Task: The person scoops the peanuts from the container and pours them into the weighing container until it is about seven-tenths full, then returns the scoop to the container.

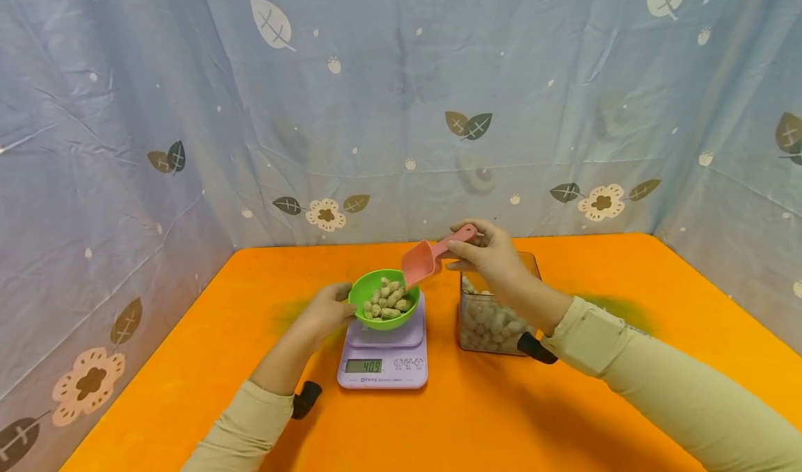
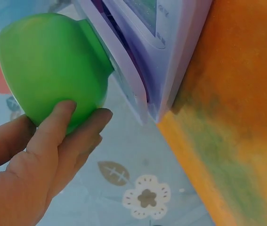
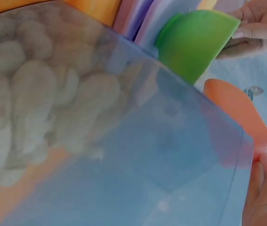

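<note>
My left hand point(image 1: 326, 310) holds a green bowl point(image 1: 386, 324) by its left rim, thumb and fingers on either side of the wall. The bowl sits on a purple kitchen scale point(image 1: 410, 376) whose display reads 40.9. Several unshelled peanuts point(image 1: 390, 298) lie in it. With my right hand point(image 1: 496, 253) I grip the handle of a pink scoop point(image 1: 418, 264), its bare inside showing. The scoop tilts down to the left, its lip right at the bowl's right rim. In the right wrist view the scoop point(image 3: 239, 110) shows partly behind a clear container wall.
A clear square container point(image 1: 466, 343) with many peanuts point(image 1: 491, 322) stands right of the scale, beneath my right forearm. An orange cloth point(image 1: 250, 277) covers the table. Blue leaf-patterned curtains point(image 1: 388, 75) hang behind it and along both sides.
</note>
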A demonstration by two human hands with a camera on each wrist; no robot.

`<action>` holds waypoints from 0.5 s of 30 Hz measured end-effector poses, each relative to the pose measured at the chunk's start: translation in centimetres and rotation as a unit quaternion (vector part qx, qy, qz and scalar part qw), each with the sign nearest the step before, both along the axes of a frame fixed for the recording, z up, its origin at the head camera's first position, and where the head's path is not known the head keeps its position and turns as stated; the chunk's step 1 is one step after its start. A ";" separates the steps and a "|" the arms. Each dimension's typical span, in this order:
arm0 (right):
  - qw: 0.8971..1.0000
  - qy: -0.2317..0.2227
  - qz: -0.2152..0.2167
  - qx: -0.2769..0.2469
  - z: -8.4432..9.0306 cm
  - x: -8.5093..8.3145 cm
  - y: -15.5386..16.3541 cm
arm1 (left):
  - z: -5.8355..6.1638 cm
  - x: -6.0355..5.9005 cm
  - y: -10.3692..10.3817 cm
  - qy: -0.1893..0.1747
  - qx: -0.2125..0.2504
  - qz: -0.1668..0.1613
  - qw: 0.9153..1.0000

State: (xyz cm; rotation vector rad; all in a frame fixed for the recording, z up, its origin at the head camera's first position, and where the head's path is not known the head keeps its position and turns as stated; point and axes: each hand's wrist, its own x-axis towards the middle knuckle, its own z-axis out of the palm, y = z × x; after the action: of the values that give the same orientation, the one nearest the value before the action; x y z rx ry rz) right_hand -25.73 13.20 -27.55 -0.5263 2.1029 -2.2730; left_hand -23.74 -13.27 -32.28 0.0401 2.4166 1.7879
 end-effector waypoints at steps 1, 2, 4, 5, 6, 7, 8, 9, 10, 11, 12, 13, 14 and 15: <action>1.000 -0.002 0.001 -0.009 0.1 0.0 0.2 | 0.1 0.0 0.0 0.000 -0.001 0.000 1.000; 1.000 -0.003 0.001 -0.018 0.1 0.1 0.5 | 0.1 0.0 0.1 0.000 -0.001 0.000 1.000; 0.999 -0.007 0.005 -0.043 0.2 0.1 1.1 | 0.3 0.1 0.1 0.000 -0.003 0.000 1.000; 0.998 -0.008 0.006 -0.059 0.3 0.2 1.4 | 0.4 0.1 0.1 -0.001 -0.004 0.000 1.000; 0.997 -0.009 0.010 -0.075 0.4 0.2 1.8 | 0.4 0.2 0.2 -0.001 -0.005 -0.001 1.000; 0.996 -0.009 0.013 -0.092 0.5 0.2 2.1 | 0.5 0.2 0.1 -0.001 -0.005 -0.002 1.000; 0.994 -0.009 0.016 -0.108 0.6 0.3 2.5 | 0.4 0.2 0.1 0.000 -0.005 -0.003 1.000; 0.992 -0.010 0.019 -0.124 0.7 0.4 2.9 | 0.4 0.2 0.1 0.001 -0.004 -0.005 1.000; 0.990 -0.013 0.022 -0.142 0.8 0.5 3.3 | 0.5 0.3 0.0 0.003 -0.005 -0.008 1.000; 0.987 -0.015 0.024 -0.156 0.9 0.6 3.7 | 0.5 0.3 -0.1 0.007 -0.006 -0.010 1.000; 0.985 -0.015 0.026 -0.169 1.0 0.7 4.1 | 0.4 0.3 -0.3 0.011 -0.007 -0.011 1.000; 0.983 -0.016 0.028 -0.182 1.1 0.8 4.4 | 0.4 0.3 -0.4 0.016 -0.010 -0.013 1.000; 0.981 -0.015 0.030 -0.192 1.2 0.8 4.9 | 0.5 0.4 -0.6 0.022 -0.014 -0.012 1.000; 0.979 -0.013 0.033 -0.200 1.2 0.9 5.3 | 0.6 0.5 -0.7 0.027 -0.021 -0.011 0.999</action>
State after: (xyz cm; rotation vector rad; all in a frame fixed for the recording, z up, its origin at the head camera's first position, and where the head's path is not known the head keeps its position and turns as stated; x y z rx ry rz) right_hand -24.83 18.49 -26.33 -0.5557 1.5888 -2.6548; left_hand -23.23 -13.97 -31.71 0.1119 2.4796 1.7492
